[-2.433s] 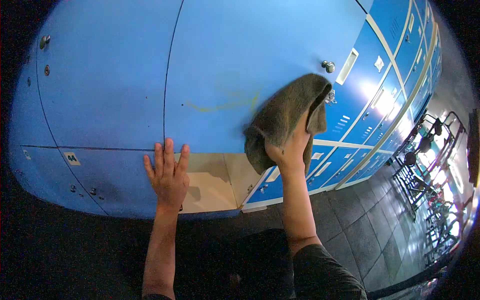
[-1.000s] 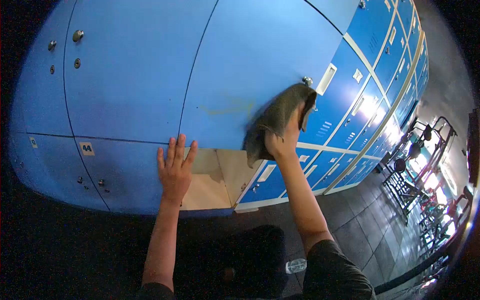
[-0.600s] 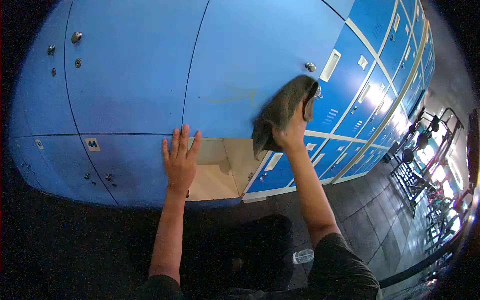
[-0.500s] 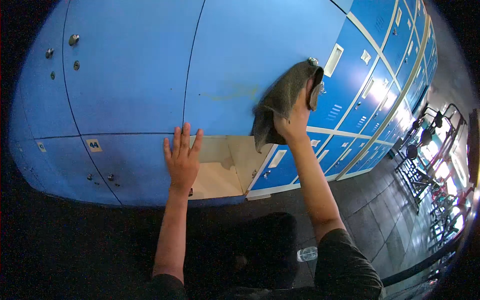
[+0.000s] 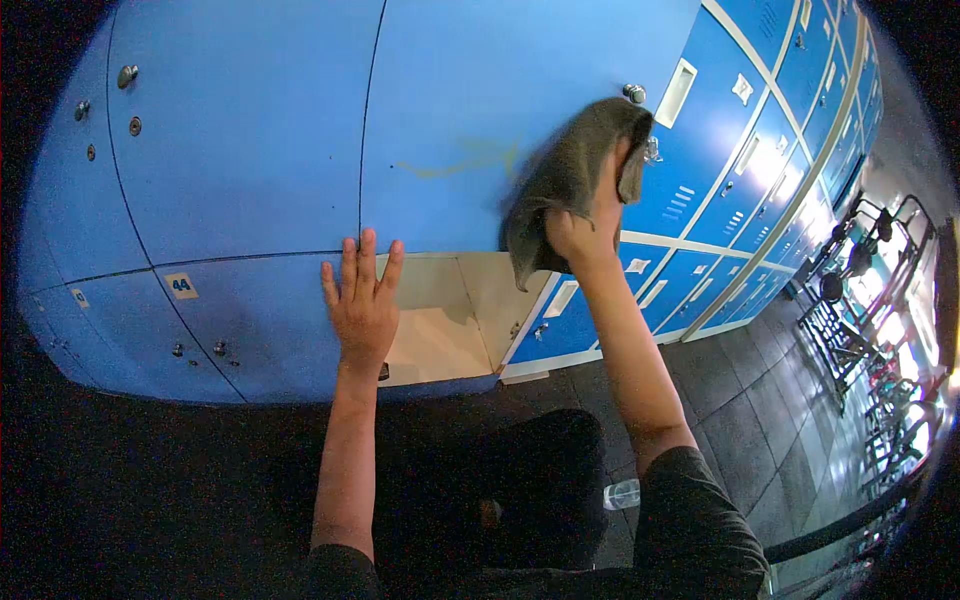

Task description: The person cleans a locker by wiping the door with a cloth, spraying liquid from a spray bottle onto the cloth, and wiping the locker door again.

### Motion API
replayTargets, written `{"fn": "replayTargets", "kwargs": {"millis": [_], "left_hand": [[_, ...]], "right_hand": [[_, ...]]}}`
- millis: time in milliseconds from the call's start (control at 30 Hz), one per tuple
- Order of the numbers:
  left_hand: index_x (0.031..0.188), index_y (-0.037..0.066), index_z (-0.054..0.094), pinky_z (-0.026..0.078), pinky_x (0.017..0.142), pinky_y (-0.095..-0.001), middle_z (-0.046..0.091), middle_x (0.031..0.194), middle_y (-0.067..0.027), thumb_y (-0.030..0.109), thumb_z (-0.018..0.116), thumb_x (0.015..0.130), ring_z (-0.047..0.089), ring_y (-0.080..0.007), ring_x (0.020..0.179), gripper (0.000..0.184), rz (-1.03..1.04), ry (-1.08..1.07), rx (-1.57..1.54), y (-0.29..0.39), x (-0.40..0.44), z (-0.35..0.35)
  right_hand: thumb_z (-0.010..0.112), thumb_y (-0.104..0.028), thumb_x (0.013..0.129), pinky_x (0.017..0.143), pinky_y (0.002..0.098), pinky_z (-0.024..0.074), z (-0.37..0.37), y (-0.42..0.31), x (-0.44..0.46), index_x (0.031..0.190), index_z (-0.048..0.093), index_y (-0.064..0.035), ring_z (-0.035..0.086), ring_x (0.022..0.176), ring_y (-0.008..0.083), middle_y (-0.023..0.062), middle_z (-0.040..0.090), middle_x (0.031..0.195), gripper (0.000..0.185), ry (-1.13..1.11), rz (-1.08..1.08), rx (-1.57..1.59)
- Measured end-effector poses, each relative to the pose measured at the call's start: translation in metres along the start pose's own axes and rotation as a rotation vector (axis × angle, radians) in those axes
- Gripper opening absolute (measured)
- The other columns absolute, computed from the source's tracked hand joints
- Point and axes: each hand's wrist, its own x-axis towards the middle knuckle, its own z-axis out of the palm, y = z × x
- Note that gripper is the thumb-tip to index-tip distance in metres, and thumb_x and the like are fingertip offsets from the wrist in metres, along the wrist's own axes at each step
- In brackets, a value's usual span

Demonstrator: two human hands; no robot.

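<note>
My right hand (image 5: 592, 225) grips a dark grey cloth (image 5: 560, 175) and presses it against a blue locker door (image 5: 470, 80), near the door's right edge and just below a round metal knob (image 5: 634, 93). Left of the cloth, a faint yellowish smear (image 5: 450, 168) marks the door. My left hand (image 5: 364, 305) lies flat with fingers spread, its fingertips at the seam between the upper doors and the lower row. Beside it a lower compartment (image 5: 435, 340) stands uncovered, showing its pale inside. The cloth hides part of my right fingers.
More blue lockers (image 5: 680, 205) with white frames run off to the right. A locker door labelled 44 (image 5: 181, 286) is at lower left. On the dark tiled floor (image 5: 745, 420) lies a clear plastic bottle (image 5: 622, 494) near my right arm. Gym equipment (image 5: 850, 290) stands at far right.
The view has shifted slightly, moving the lockers a little in frame. My right hand still holds the cloth near the door's right edge; my left hand keeps its place on the seam.
</note>
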Motion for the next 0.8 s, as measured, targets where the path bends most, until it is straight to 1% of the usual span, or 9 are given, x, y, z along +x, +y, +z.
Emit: {"fn": "replayTargets", "kwargs": {"millis": [133, 233, 333, 433, 500, 533, 633, 667, 800], "left_hand": [[0.156, 0.025, 0.047, 0.022, 0.121, -0.0658, 0.035, 0.167, -0.0151, 0.001, 0.054, 0.094, 0.033, -0.0399, 0.153, 0.066, 0.002, -0.02, 0.016, -0.001, -0.001, 0.0], [0.154, 0.024, 0.049, 0.022, 0.121, -0.0658, 0.035, 0.167, -0.0155, 0.002, 0.055, 0.094, 0.033, -0.0398, 0.153, 0.065, -0.003, -0.049, 0.0, -0.002, -0.001, -0.004], [0.153, 0.024, 0.051, 0.021, 0.121, -0.0657, 0.034, 0.167, -0.0159, 0.003, 0.056, 0.093, 0.032, -0.0398, 0.154, 0.064, -0.026, -0.094, -0.029, -0.002, 0.0, -0.007], [0.153, 0.023, 0.052, 0.02, 0.122, -0.0658, 0.035, 0.167, -0.0161, 0.003, 0.056, 0.092, 0.032, -0.04, 0.154, 0.064, -0.018, -0.054, 0.009, 0.003, -0.002, -0.005], [0.153, 0.022, 0.051, 0.019, 0.122, -0.0658, 0.035, 0.167, -0.0161, 0.003, 0.055, 0.092, 0.031, -0.0401, 0.154, 0.064, 0.01, -0.018, 0.027, -0.001, -0.001, 0.0], [0.153, 0.022, 0.051, 0.02, 0.122, -0.0659, 0.035, 0.167, -0.0162, 0.003, 0.055, 0.092, 0.031, -0.0401, 0.154, 0.064, 0.018, -0.015, 0.032, -0.003, -0.001, 0.003], [0.153, 0.022, 0.051, 0.02, 0.121, -0.0663, 0.035, 0.167, -0.0163, 0.002, 0.055, 0.092, 0.031, -0.0405, 0.154, 0.065, 0.016, -0.026, 0.032, -0.002, -0.003, 0.003], [0.153, 0.022, 0.051, 0.02, 0.121, -0.0664, 0.035, 0.167, -0.0164, 0.002, 0.055, 0.092, 0.032, -0.0407, 0.154, 0.065, 0.013, -0.038, 0.021, -0.001, -0.004, 0.001], [0.154, 0.025, 0.05, 0.023, 0.122, -0.0622, 0.038, 0.166, -0.0119, 0.001, 0.057, 0.095, 0.036, -0.0355, 0.152, 0.065, -0.043, -0.051, -0.037, 0.002, 0.0, -0.007]], "right_hand": [[0.072, -0.043, 0.079, 0.123, 0.0626, 0.0178, 0.011, -0.022, -0.007, 0.153, 0.042, -0.0009, 0.025, 0.152, 0.0512, 0.0283, 0.036, 0.16, 0.089, -0.115, -0.06, -0.065], [0.073, -0.046, 0.079, 0.123, 0.0611, 0.0201, 0.01, -0.011, -0.033, 0.153, 0.042, -0.0012, 0.028, 0.15, 0.0518, 0.0292, 0.039, 0.158, 0.092, -0.115, -0.107, -0.16], [0.074, -0.037, 0.081, 0.123, 0.0582, 0.0222, 0.001, 0.004, -0.041, 0.153, 0.039, 0.0016, 0.032, 0.148, 0.0516, 0.0294, 0.041, 0.157, 0.089, -0.063, 0.119, 0.109], [0.069, -0.027, 0.087, 0.124, 0.0553, 0.0217, -0.006, 0.006, -0.014, 0.15, 0.041, 0.0045, 0.034, 0.145, 0.0534, 0.0315, 0.044, 0.152, 0.077, -0.007, 0.113, 0.038], [0.074, -0.03, 0.082, 0.124, 0.0575, 0.0215, -0.005, 0.012, 0.006, 0.156, 0.031, 0.0047, 0.031, 0.146, 0.0549, 0.031, 0.04, 0.156, 0.092, 0.005, -0.094, -0.204], [0.073, -0.033, 0.082, 0.124, 0.0581, 0.0206, -0.001, 0.009, 0.006, 0.153, 0.037, 0.0032, 0.03, 0.146, 0.0557, 0.0309, 0.037, 0.157, 0.087, 0.084, -0.08, -0.037], [0.071, -0.036, 0.082, 0.124, 0.0575, 0.0218, -0.006, -0.014, -0.003, 0.151, 0.043, 0.0012, 0.03, 0.147, 0.0545, 0.0306, 0.035, 0.159, 0.083, -0.1, -0.12, -0.17], [0.067, -0.027, 0.084, 0.122, 0.0536, 0.0268, -0.011, -0.018, -0.01, 0.143, 0.052, 0.0023, 0.034, 0.145, 0.0528, 0.0318, 0.043, 0.152, 0.067, -0.135, -0.04, -0.065], [0.068, -0.028, 0.083, 0.121, 0.0554, 0.028, -0.015, -0.01, -0.023, 0.137, 0.055, 0.003, 0.036, 0.141, 0.0545, 0.0328, 0.045, 0.148, 0.064, -0.112, 0.042, -0.06]]}}
